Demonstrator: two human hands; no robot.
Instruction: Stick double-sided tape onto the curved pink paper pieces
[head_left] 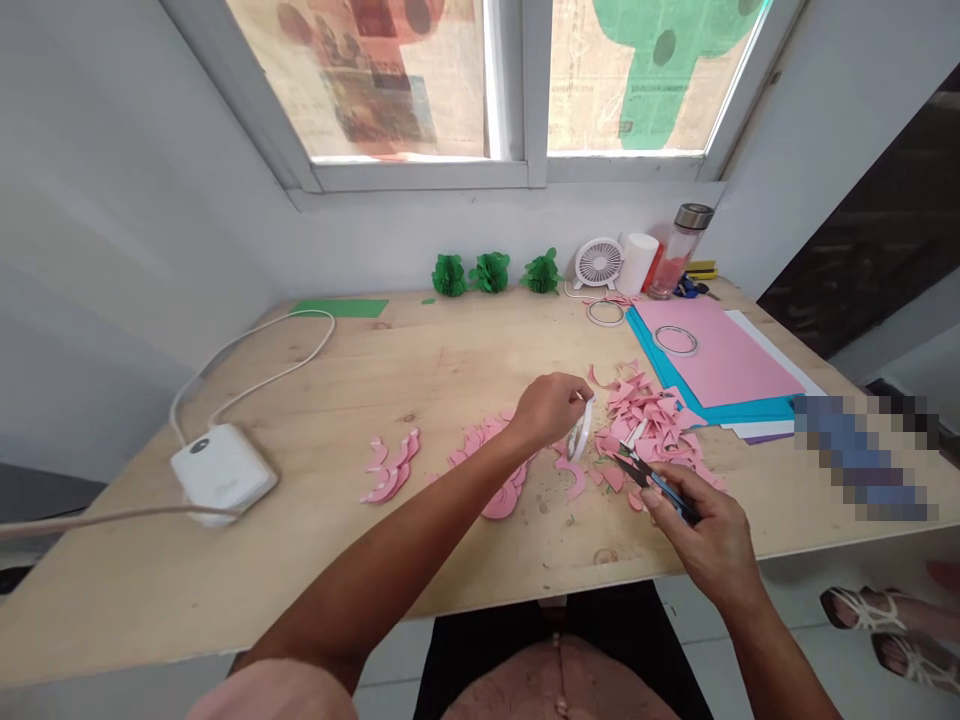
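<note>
My left hand reaches over the table with its fingers pinched on a roll of white tape, which hangs on edge. To its right, my right hand grips a pair of scissors, blades apart and pointing toward the tape. A heap of pink paper scraps lies beyond the blades. Under my left forearm is a cluster of pink cut-paper pieces, partly hidden. A curved pink strip rests below the tape roll. Farther left lie several pink pieces with white strips.
Pink sheets lie on blue paper at right, under a tape ring. Green paper shapes, a small fan and a glass bottle line the wall. A white corded box sits left. Another person's sandalled feet show lower right.
</note>
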